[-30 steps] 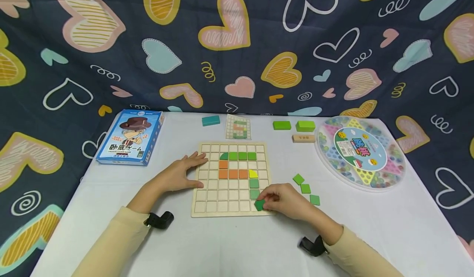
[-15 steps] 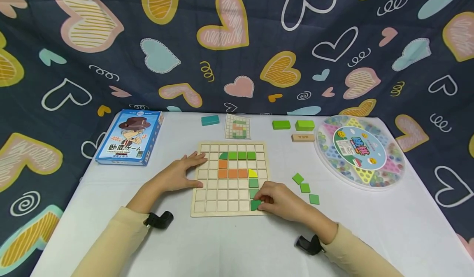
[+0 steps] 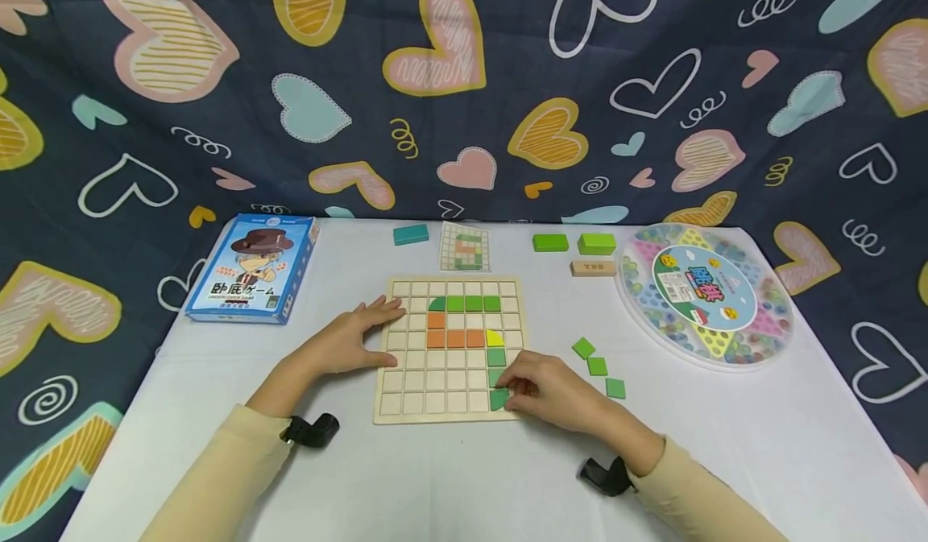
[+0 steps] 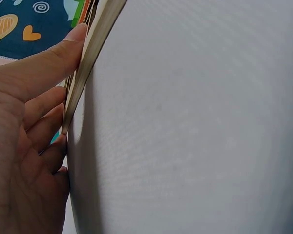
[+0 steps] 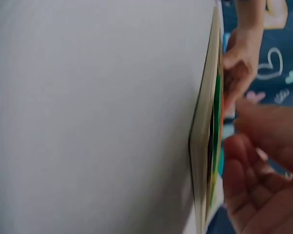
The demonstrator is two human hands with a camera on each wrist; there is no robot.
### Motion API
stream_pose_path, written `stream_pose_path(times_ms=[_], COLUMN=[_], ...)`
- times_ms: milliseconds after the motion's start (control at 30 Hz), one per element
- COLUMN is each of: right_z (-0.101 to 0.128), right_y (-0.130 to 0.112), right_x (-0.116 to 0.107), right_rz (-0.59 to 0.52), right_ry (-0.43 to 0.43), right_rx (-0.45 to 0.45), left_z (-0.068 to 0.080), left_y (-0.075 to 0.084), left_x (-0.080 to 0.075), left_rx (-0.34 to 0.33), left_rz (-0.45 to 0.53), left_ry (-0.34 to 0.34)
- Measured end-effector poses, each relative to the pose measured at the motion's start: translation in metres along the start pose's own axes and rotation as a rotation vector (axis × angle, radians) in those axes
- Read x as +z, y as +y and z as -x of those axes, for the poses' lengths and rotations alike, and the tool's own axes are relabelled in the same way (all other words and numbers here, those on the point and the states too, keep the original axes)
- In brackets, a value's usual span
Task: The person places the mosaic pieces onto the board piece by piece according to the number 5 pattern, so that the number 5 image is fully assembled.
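Observation:
A wooden grid board (image 3: 413, 413) lies at the middle of the table. Its cells bear green (image 3: 473, 304) and orange square tiles (image 3: 436, 338), a yellow rounded tile (image 3: 495, 338) and a teal-green rounded one (image 3: 438, 304). My left hand (image 3: 350, 339) is spread against the left edge; in the left wrist view, its thumb (image 4: 49, 61) reaches over the rim. My right hand (image 3: 554, 390) is bent over the lower right corner, thumb and forefinger apart, beside a dark green rounded tile (image 3: 498, 399) in a bottom-row cell. In the right wrist view, the fingertips (image 5: 237, 146) are just off the board, nothing visible between them.
Several loose green tiles (image 3: 597, 366) lie right of the board. Behind it are a pattern card (image 3: 466, 248), a teal block (image 3: 411, 234), green blocks (image 3: 597, 244) and a wooden block (image 3: 593, 269). A blue game box (image 3: 254, 268) stands left, a round game case (image 3: 706, 296) right.
My right hand has brought the dark green rounded tile left into the bottom-row cell, then its fingers have shifted slightly up. My left hand has stayed on the board's edge.

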State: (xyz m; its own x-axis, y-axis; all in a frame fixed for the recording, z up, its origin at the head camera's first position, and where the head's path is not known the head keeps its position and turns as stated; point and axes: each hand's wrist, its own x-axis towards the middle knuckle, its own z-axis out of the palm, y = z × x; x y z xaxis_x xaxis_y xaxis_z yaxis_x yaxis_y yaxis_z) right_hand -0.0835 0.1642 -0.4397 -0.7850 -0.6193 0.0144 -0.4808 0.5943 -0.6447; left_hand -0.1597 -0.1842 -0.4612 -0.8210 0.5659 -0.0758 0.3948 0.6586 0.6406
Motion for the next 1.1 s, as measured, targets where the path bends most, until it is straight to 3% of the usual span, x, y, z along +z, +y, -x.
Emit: stream_pose_path(times_ms=[133,333,467,633,900,1100], right_z=[0.011,0.032,0.040,0.037,0.029,0.024], right_y=[0.014,0.055,0.079,0.095,0.100,0.067], right_x=[-0.017,-0.050,-0.069,-0.077,-0.074,-0.065], right_rz=[-0.034,0.016,0.027,-0.035,0.063,0.052], right_ry=[0.100,0.213,0.175,0.074,0.037,0.106], right_rx=[0.036,0.186,0.257,0.214,0.131,0.144], left_z=[0.000,0.001,0.001,0.002,0.003,0.002], left_y=[0.000,0.002,0.003,0.003,0.001,0.000], left_x=[0.000,0.000,-0.001,-0.001,0.000,0.000], left_rx=[0.009,0.010,0.006,0.008,-0.003,-0.002], left_rz=[0.005,0.016,0.019,0.015,0.010,-0.001], left_ry=[0.000,0.003,0.003,0.003,0.004,0.006])
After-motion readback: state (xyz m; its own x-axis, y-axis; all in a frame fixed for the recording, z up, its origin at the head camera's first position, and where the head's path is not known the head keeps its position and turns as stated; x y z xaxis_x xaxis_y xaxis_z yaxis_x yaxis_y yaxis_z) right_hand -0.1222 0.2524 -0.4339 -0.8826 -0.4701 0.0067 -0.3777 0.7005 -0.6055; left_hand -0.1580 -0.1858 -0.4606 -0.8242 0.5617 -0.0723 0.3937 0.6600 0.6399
